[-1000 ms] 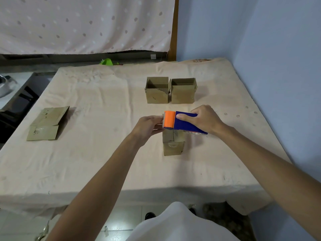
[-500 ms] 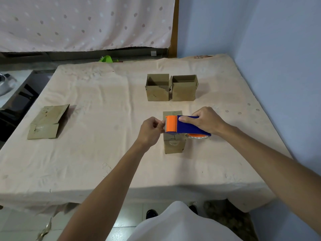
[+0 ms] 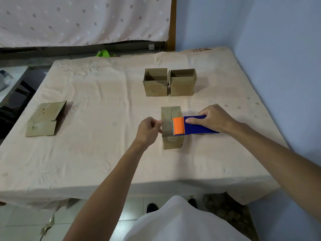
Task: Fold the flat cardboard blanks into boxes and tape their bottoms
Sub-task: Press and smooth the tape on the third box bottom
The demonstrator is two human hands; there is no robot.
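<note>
- Your left fingers point(image 3: 157, 122) are curled into a pinch on the end of the clear tape point(image 3: 166, 126), at the left edge of the box top. Your left hand point(image 3: 147, 132) sits just left of the box, at centre frame.
- Your right fingers point(image 3: 192, 121) wrap the blue body of the tape dispenser point(image 3: 198, 127). Your right hand point(image 3: 214, 119) holds its orange toothed head over the box top.
- The cardboard box point(image 3: 172, 142) stands at centre frame, closed flaps up, with the tape stretched from its left edge to the dispenser head.
- Above centre, the left open box point(image 3: 155, 86) and the right open box point(image 3: 182, 87) stand side by side, touching or nearly so.
- A flat cardboard blank point(image 3: 44, 119) lies at the left of the frame, well apart from the boxes.
- All of these rest on the cloth-covered bench point(image 3: 104, 145).
</note>
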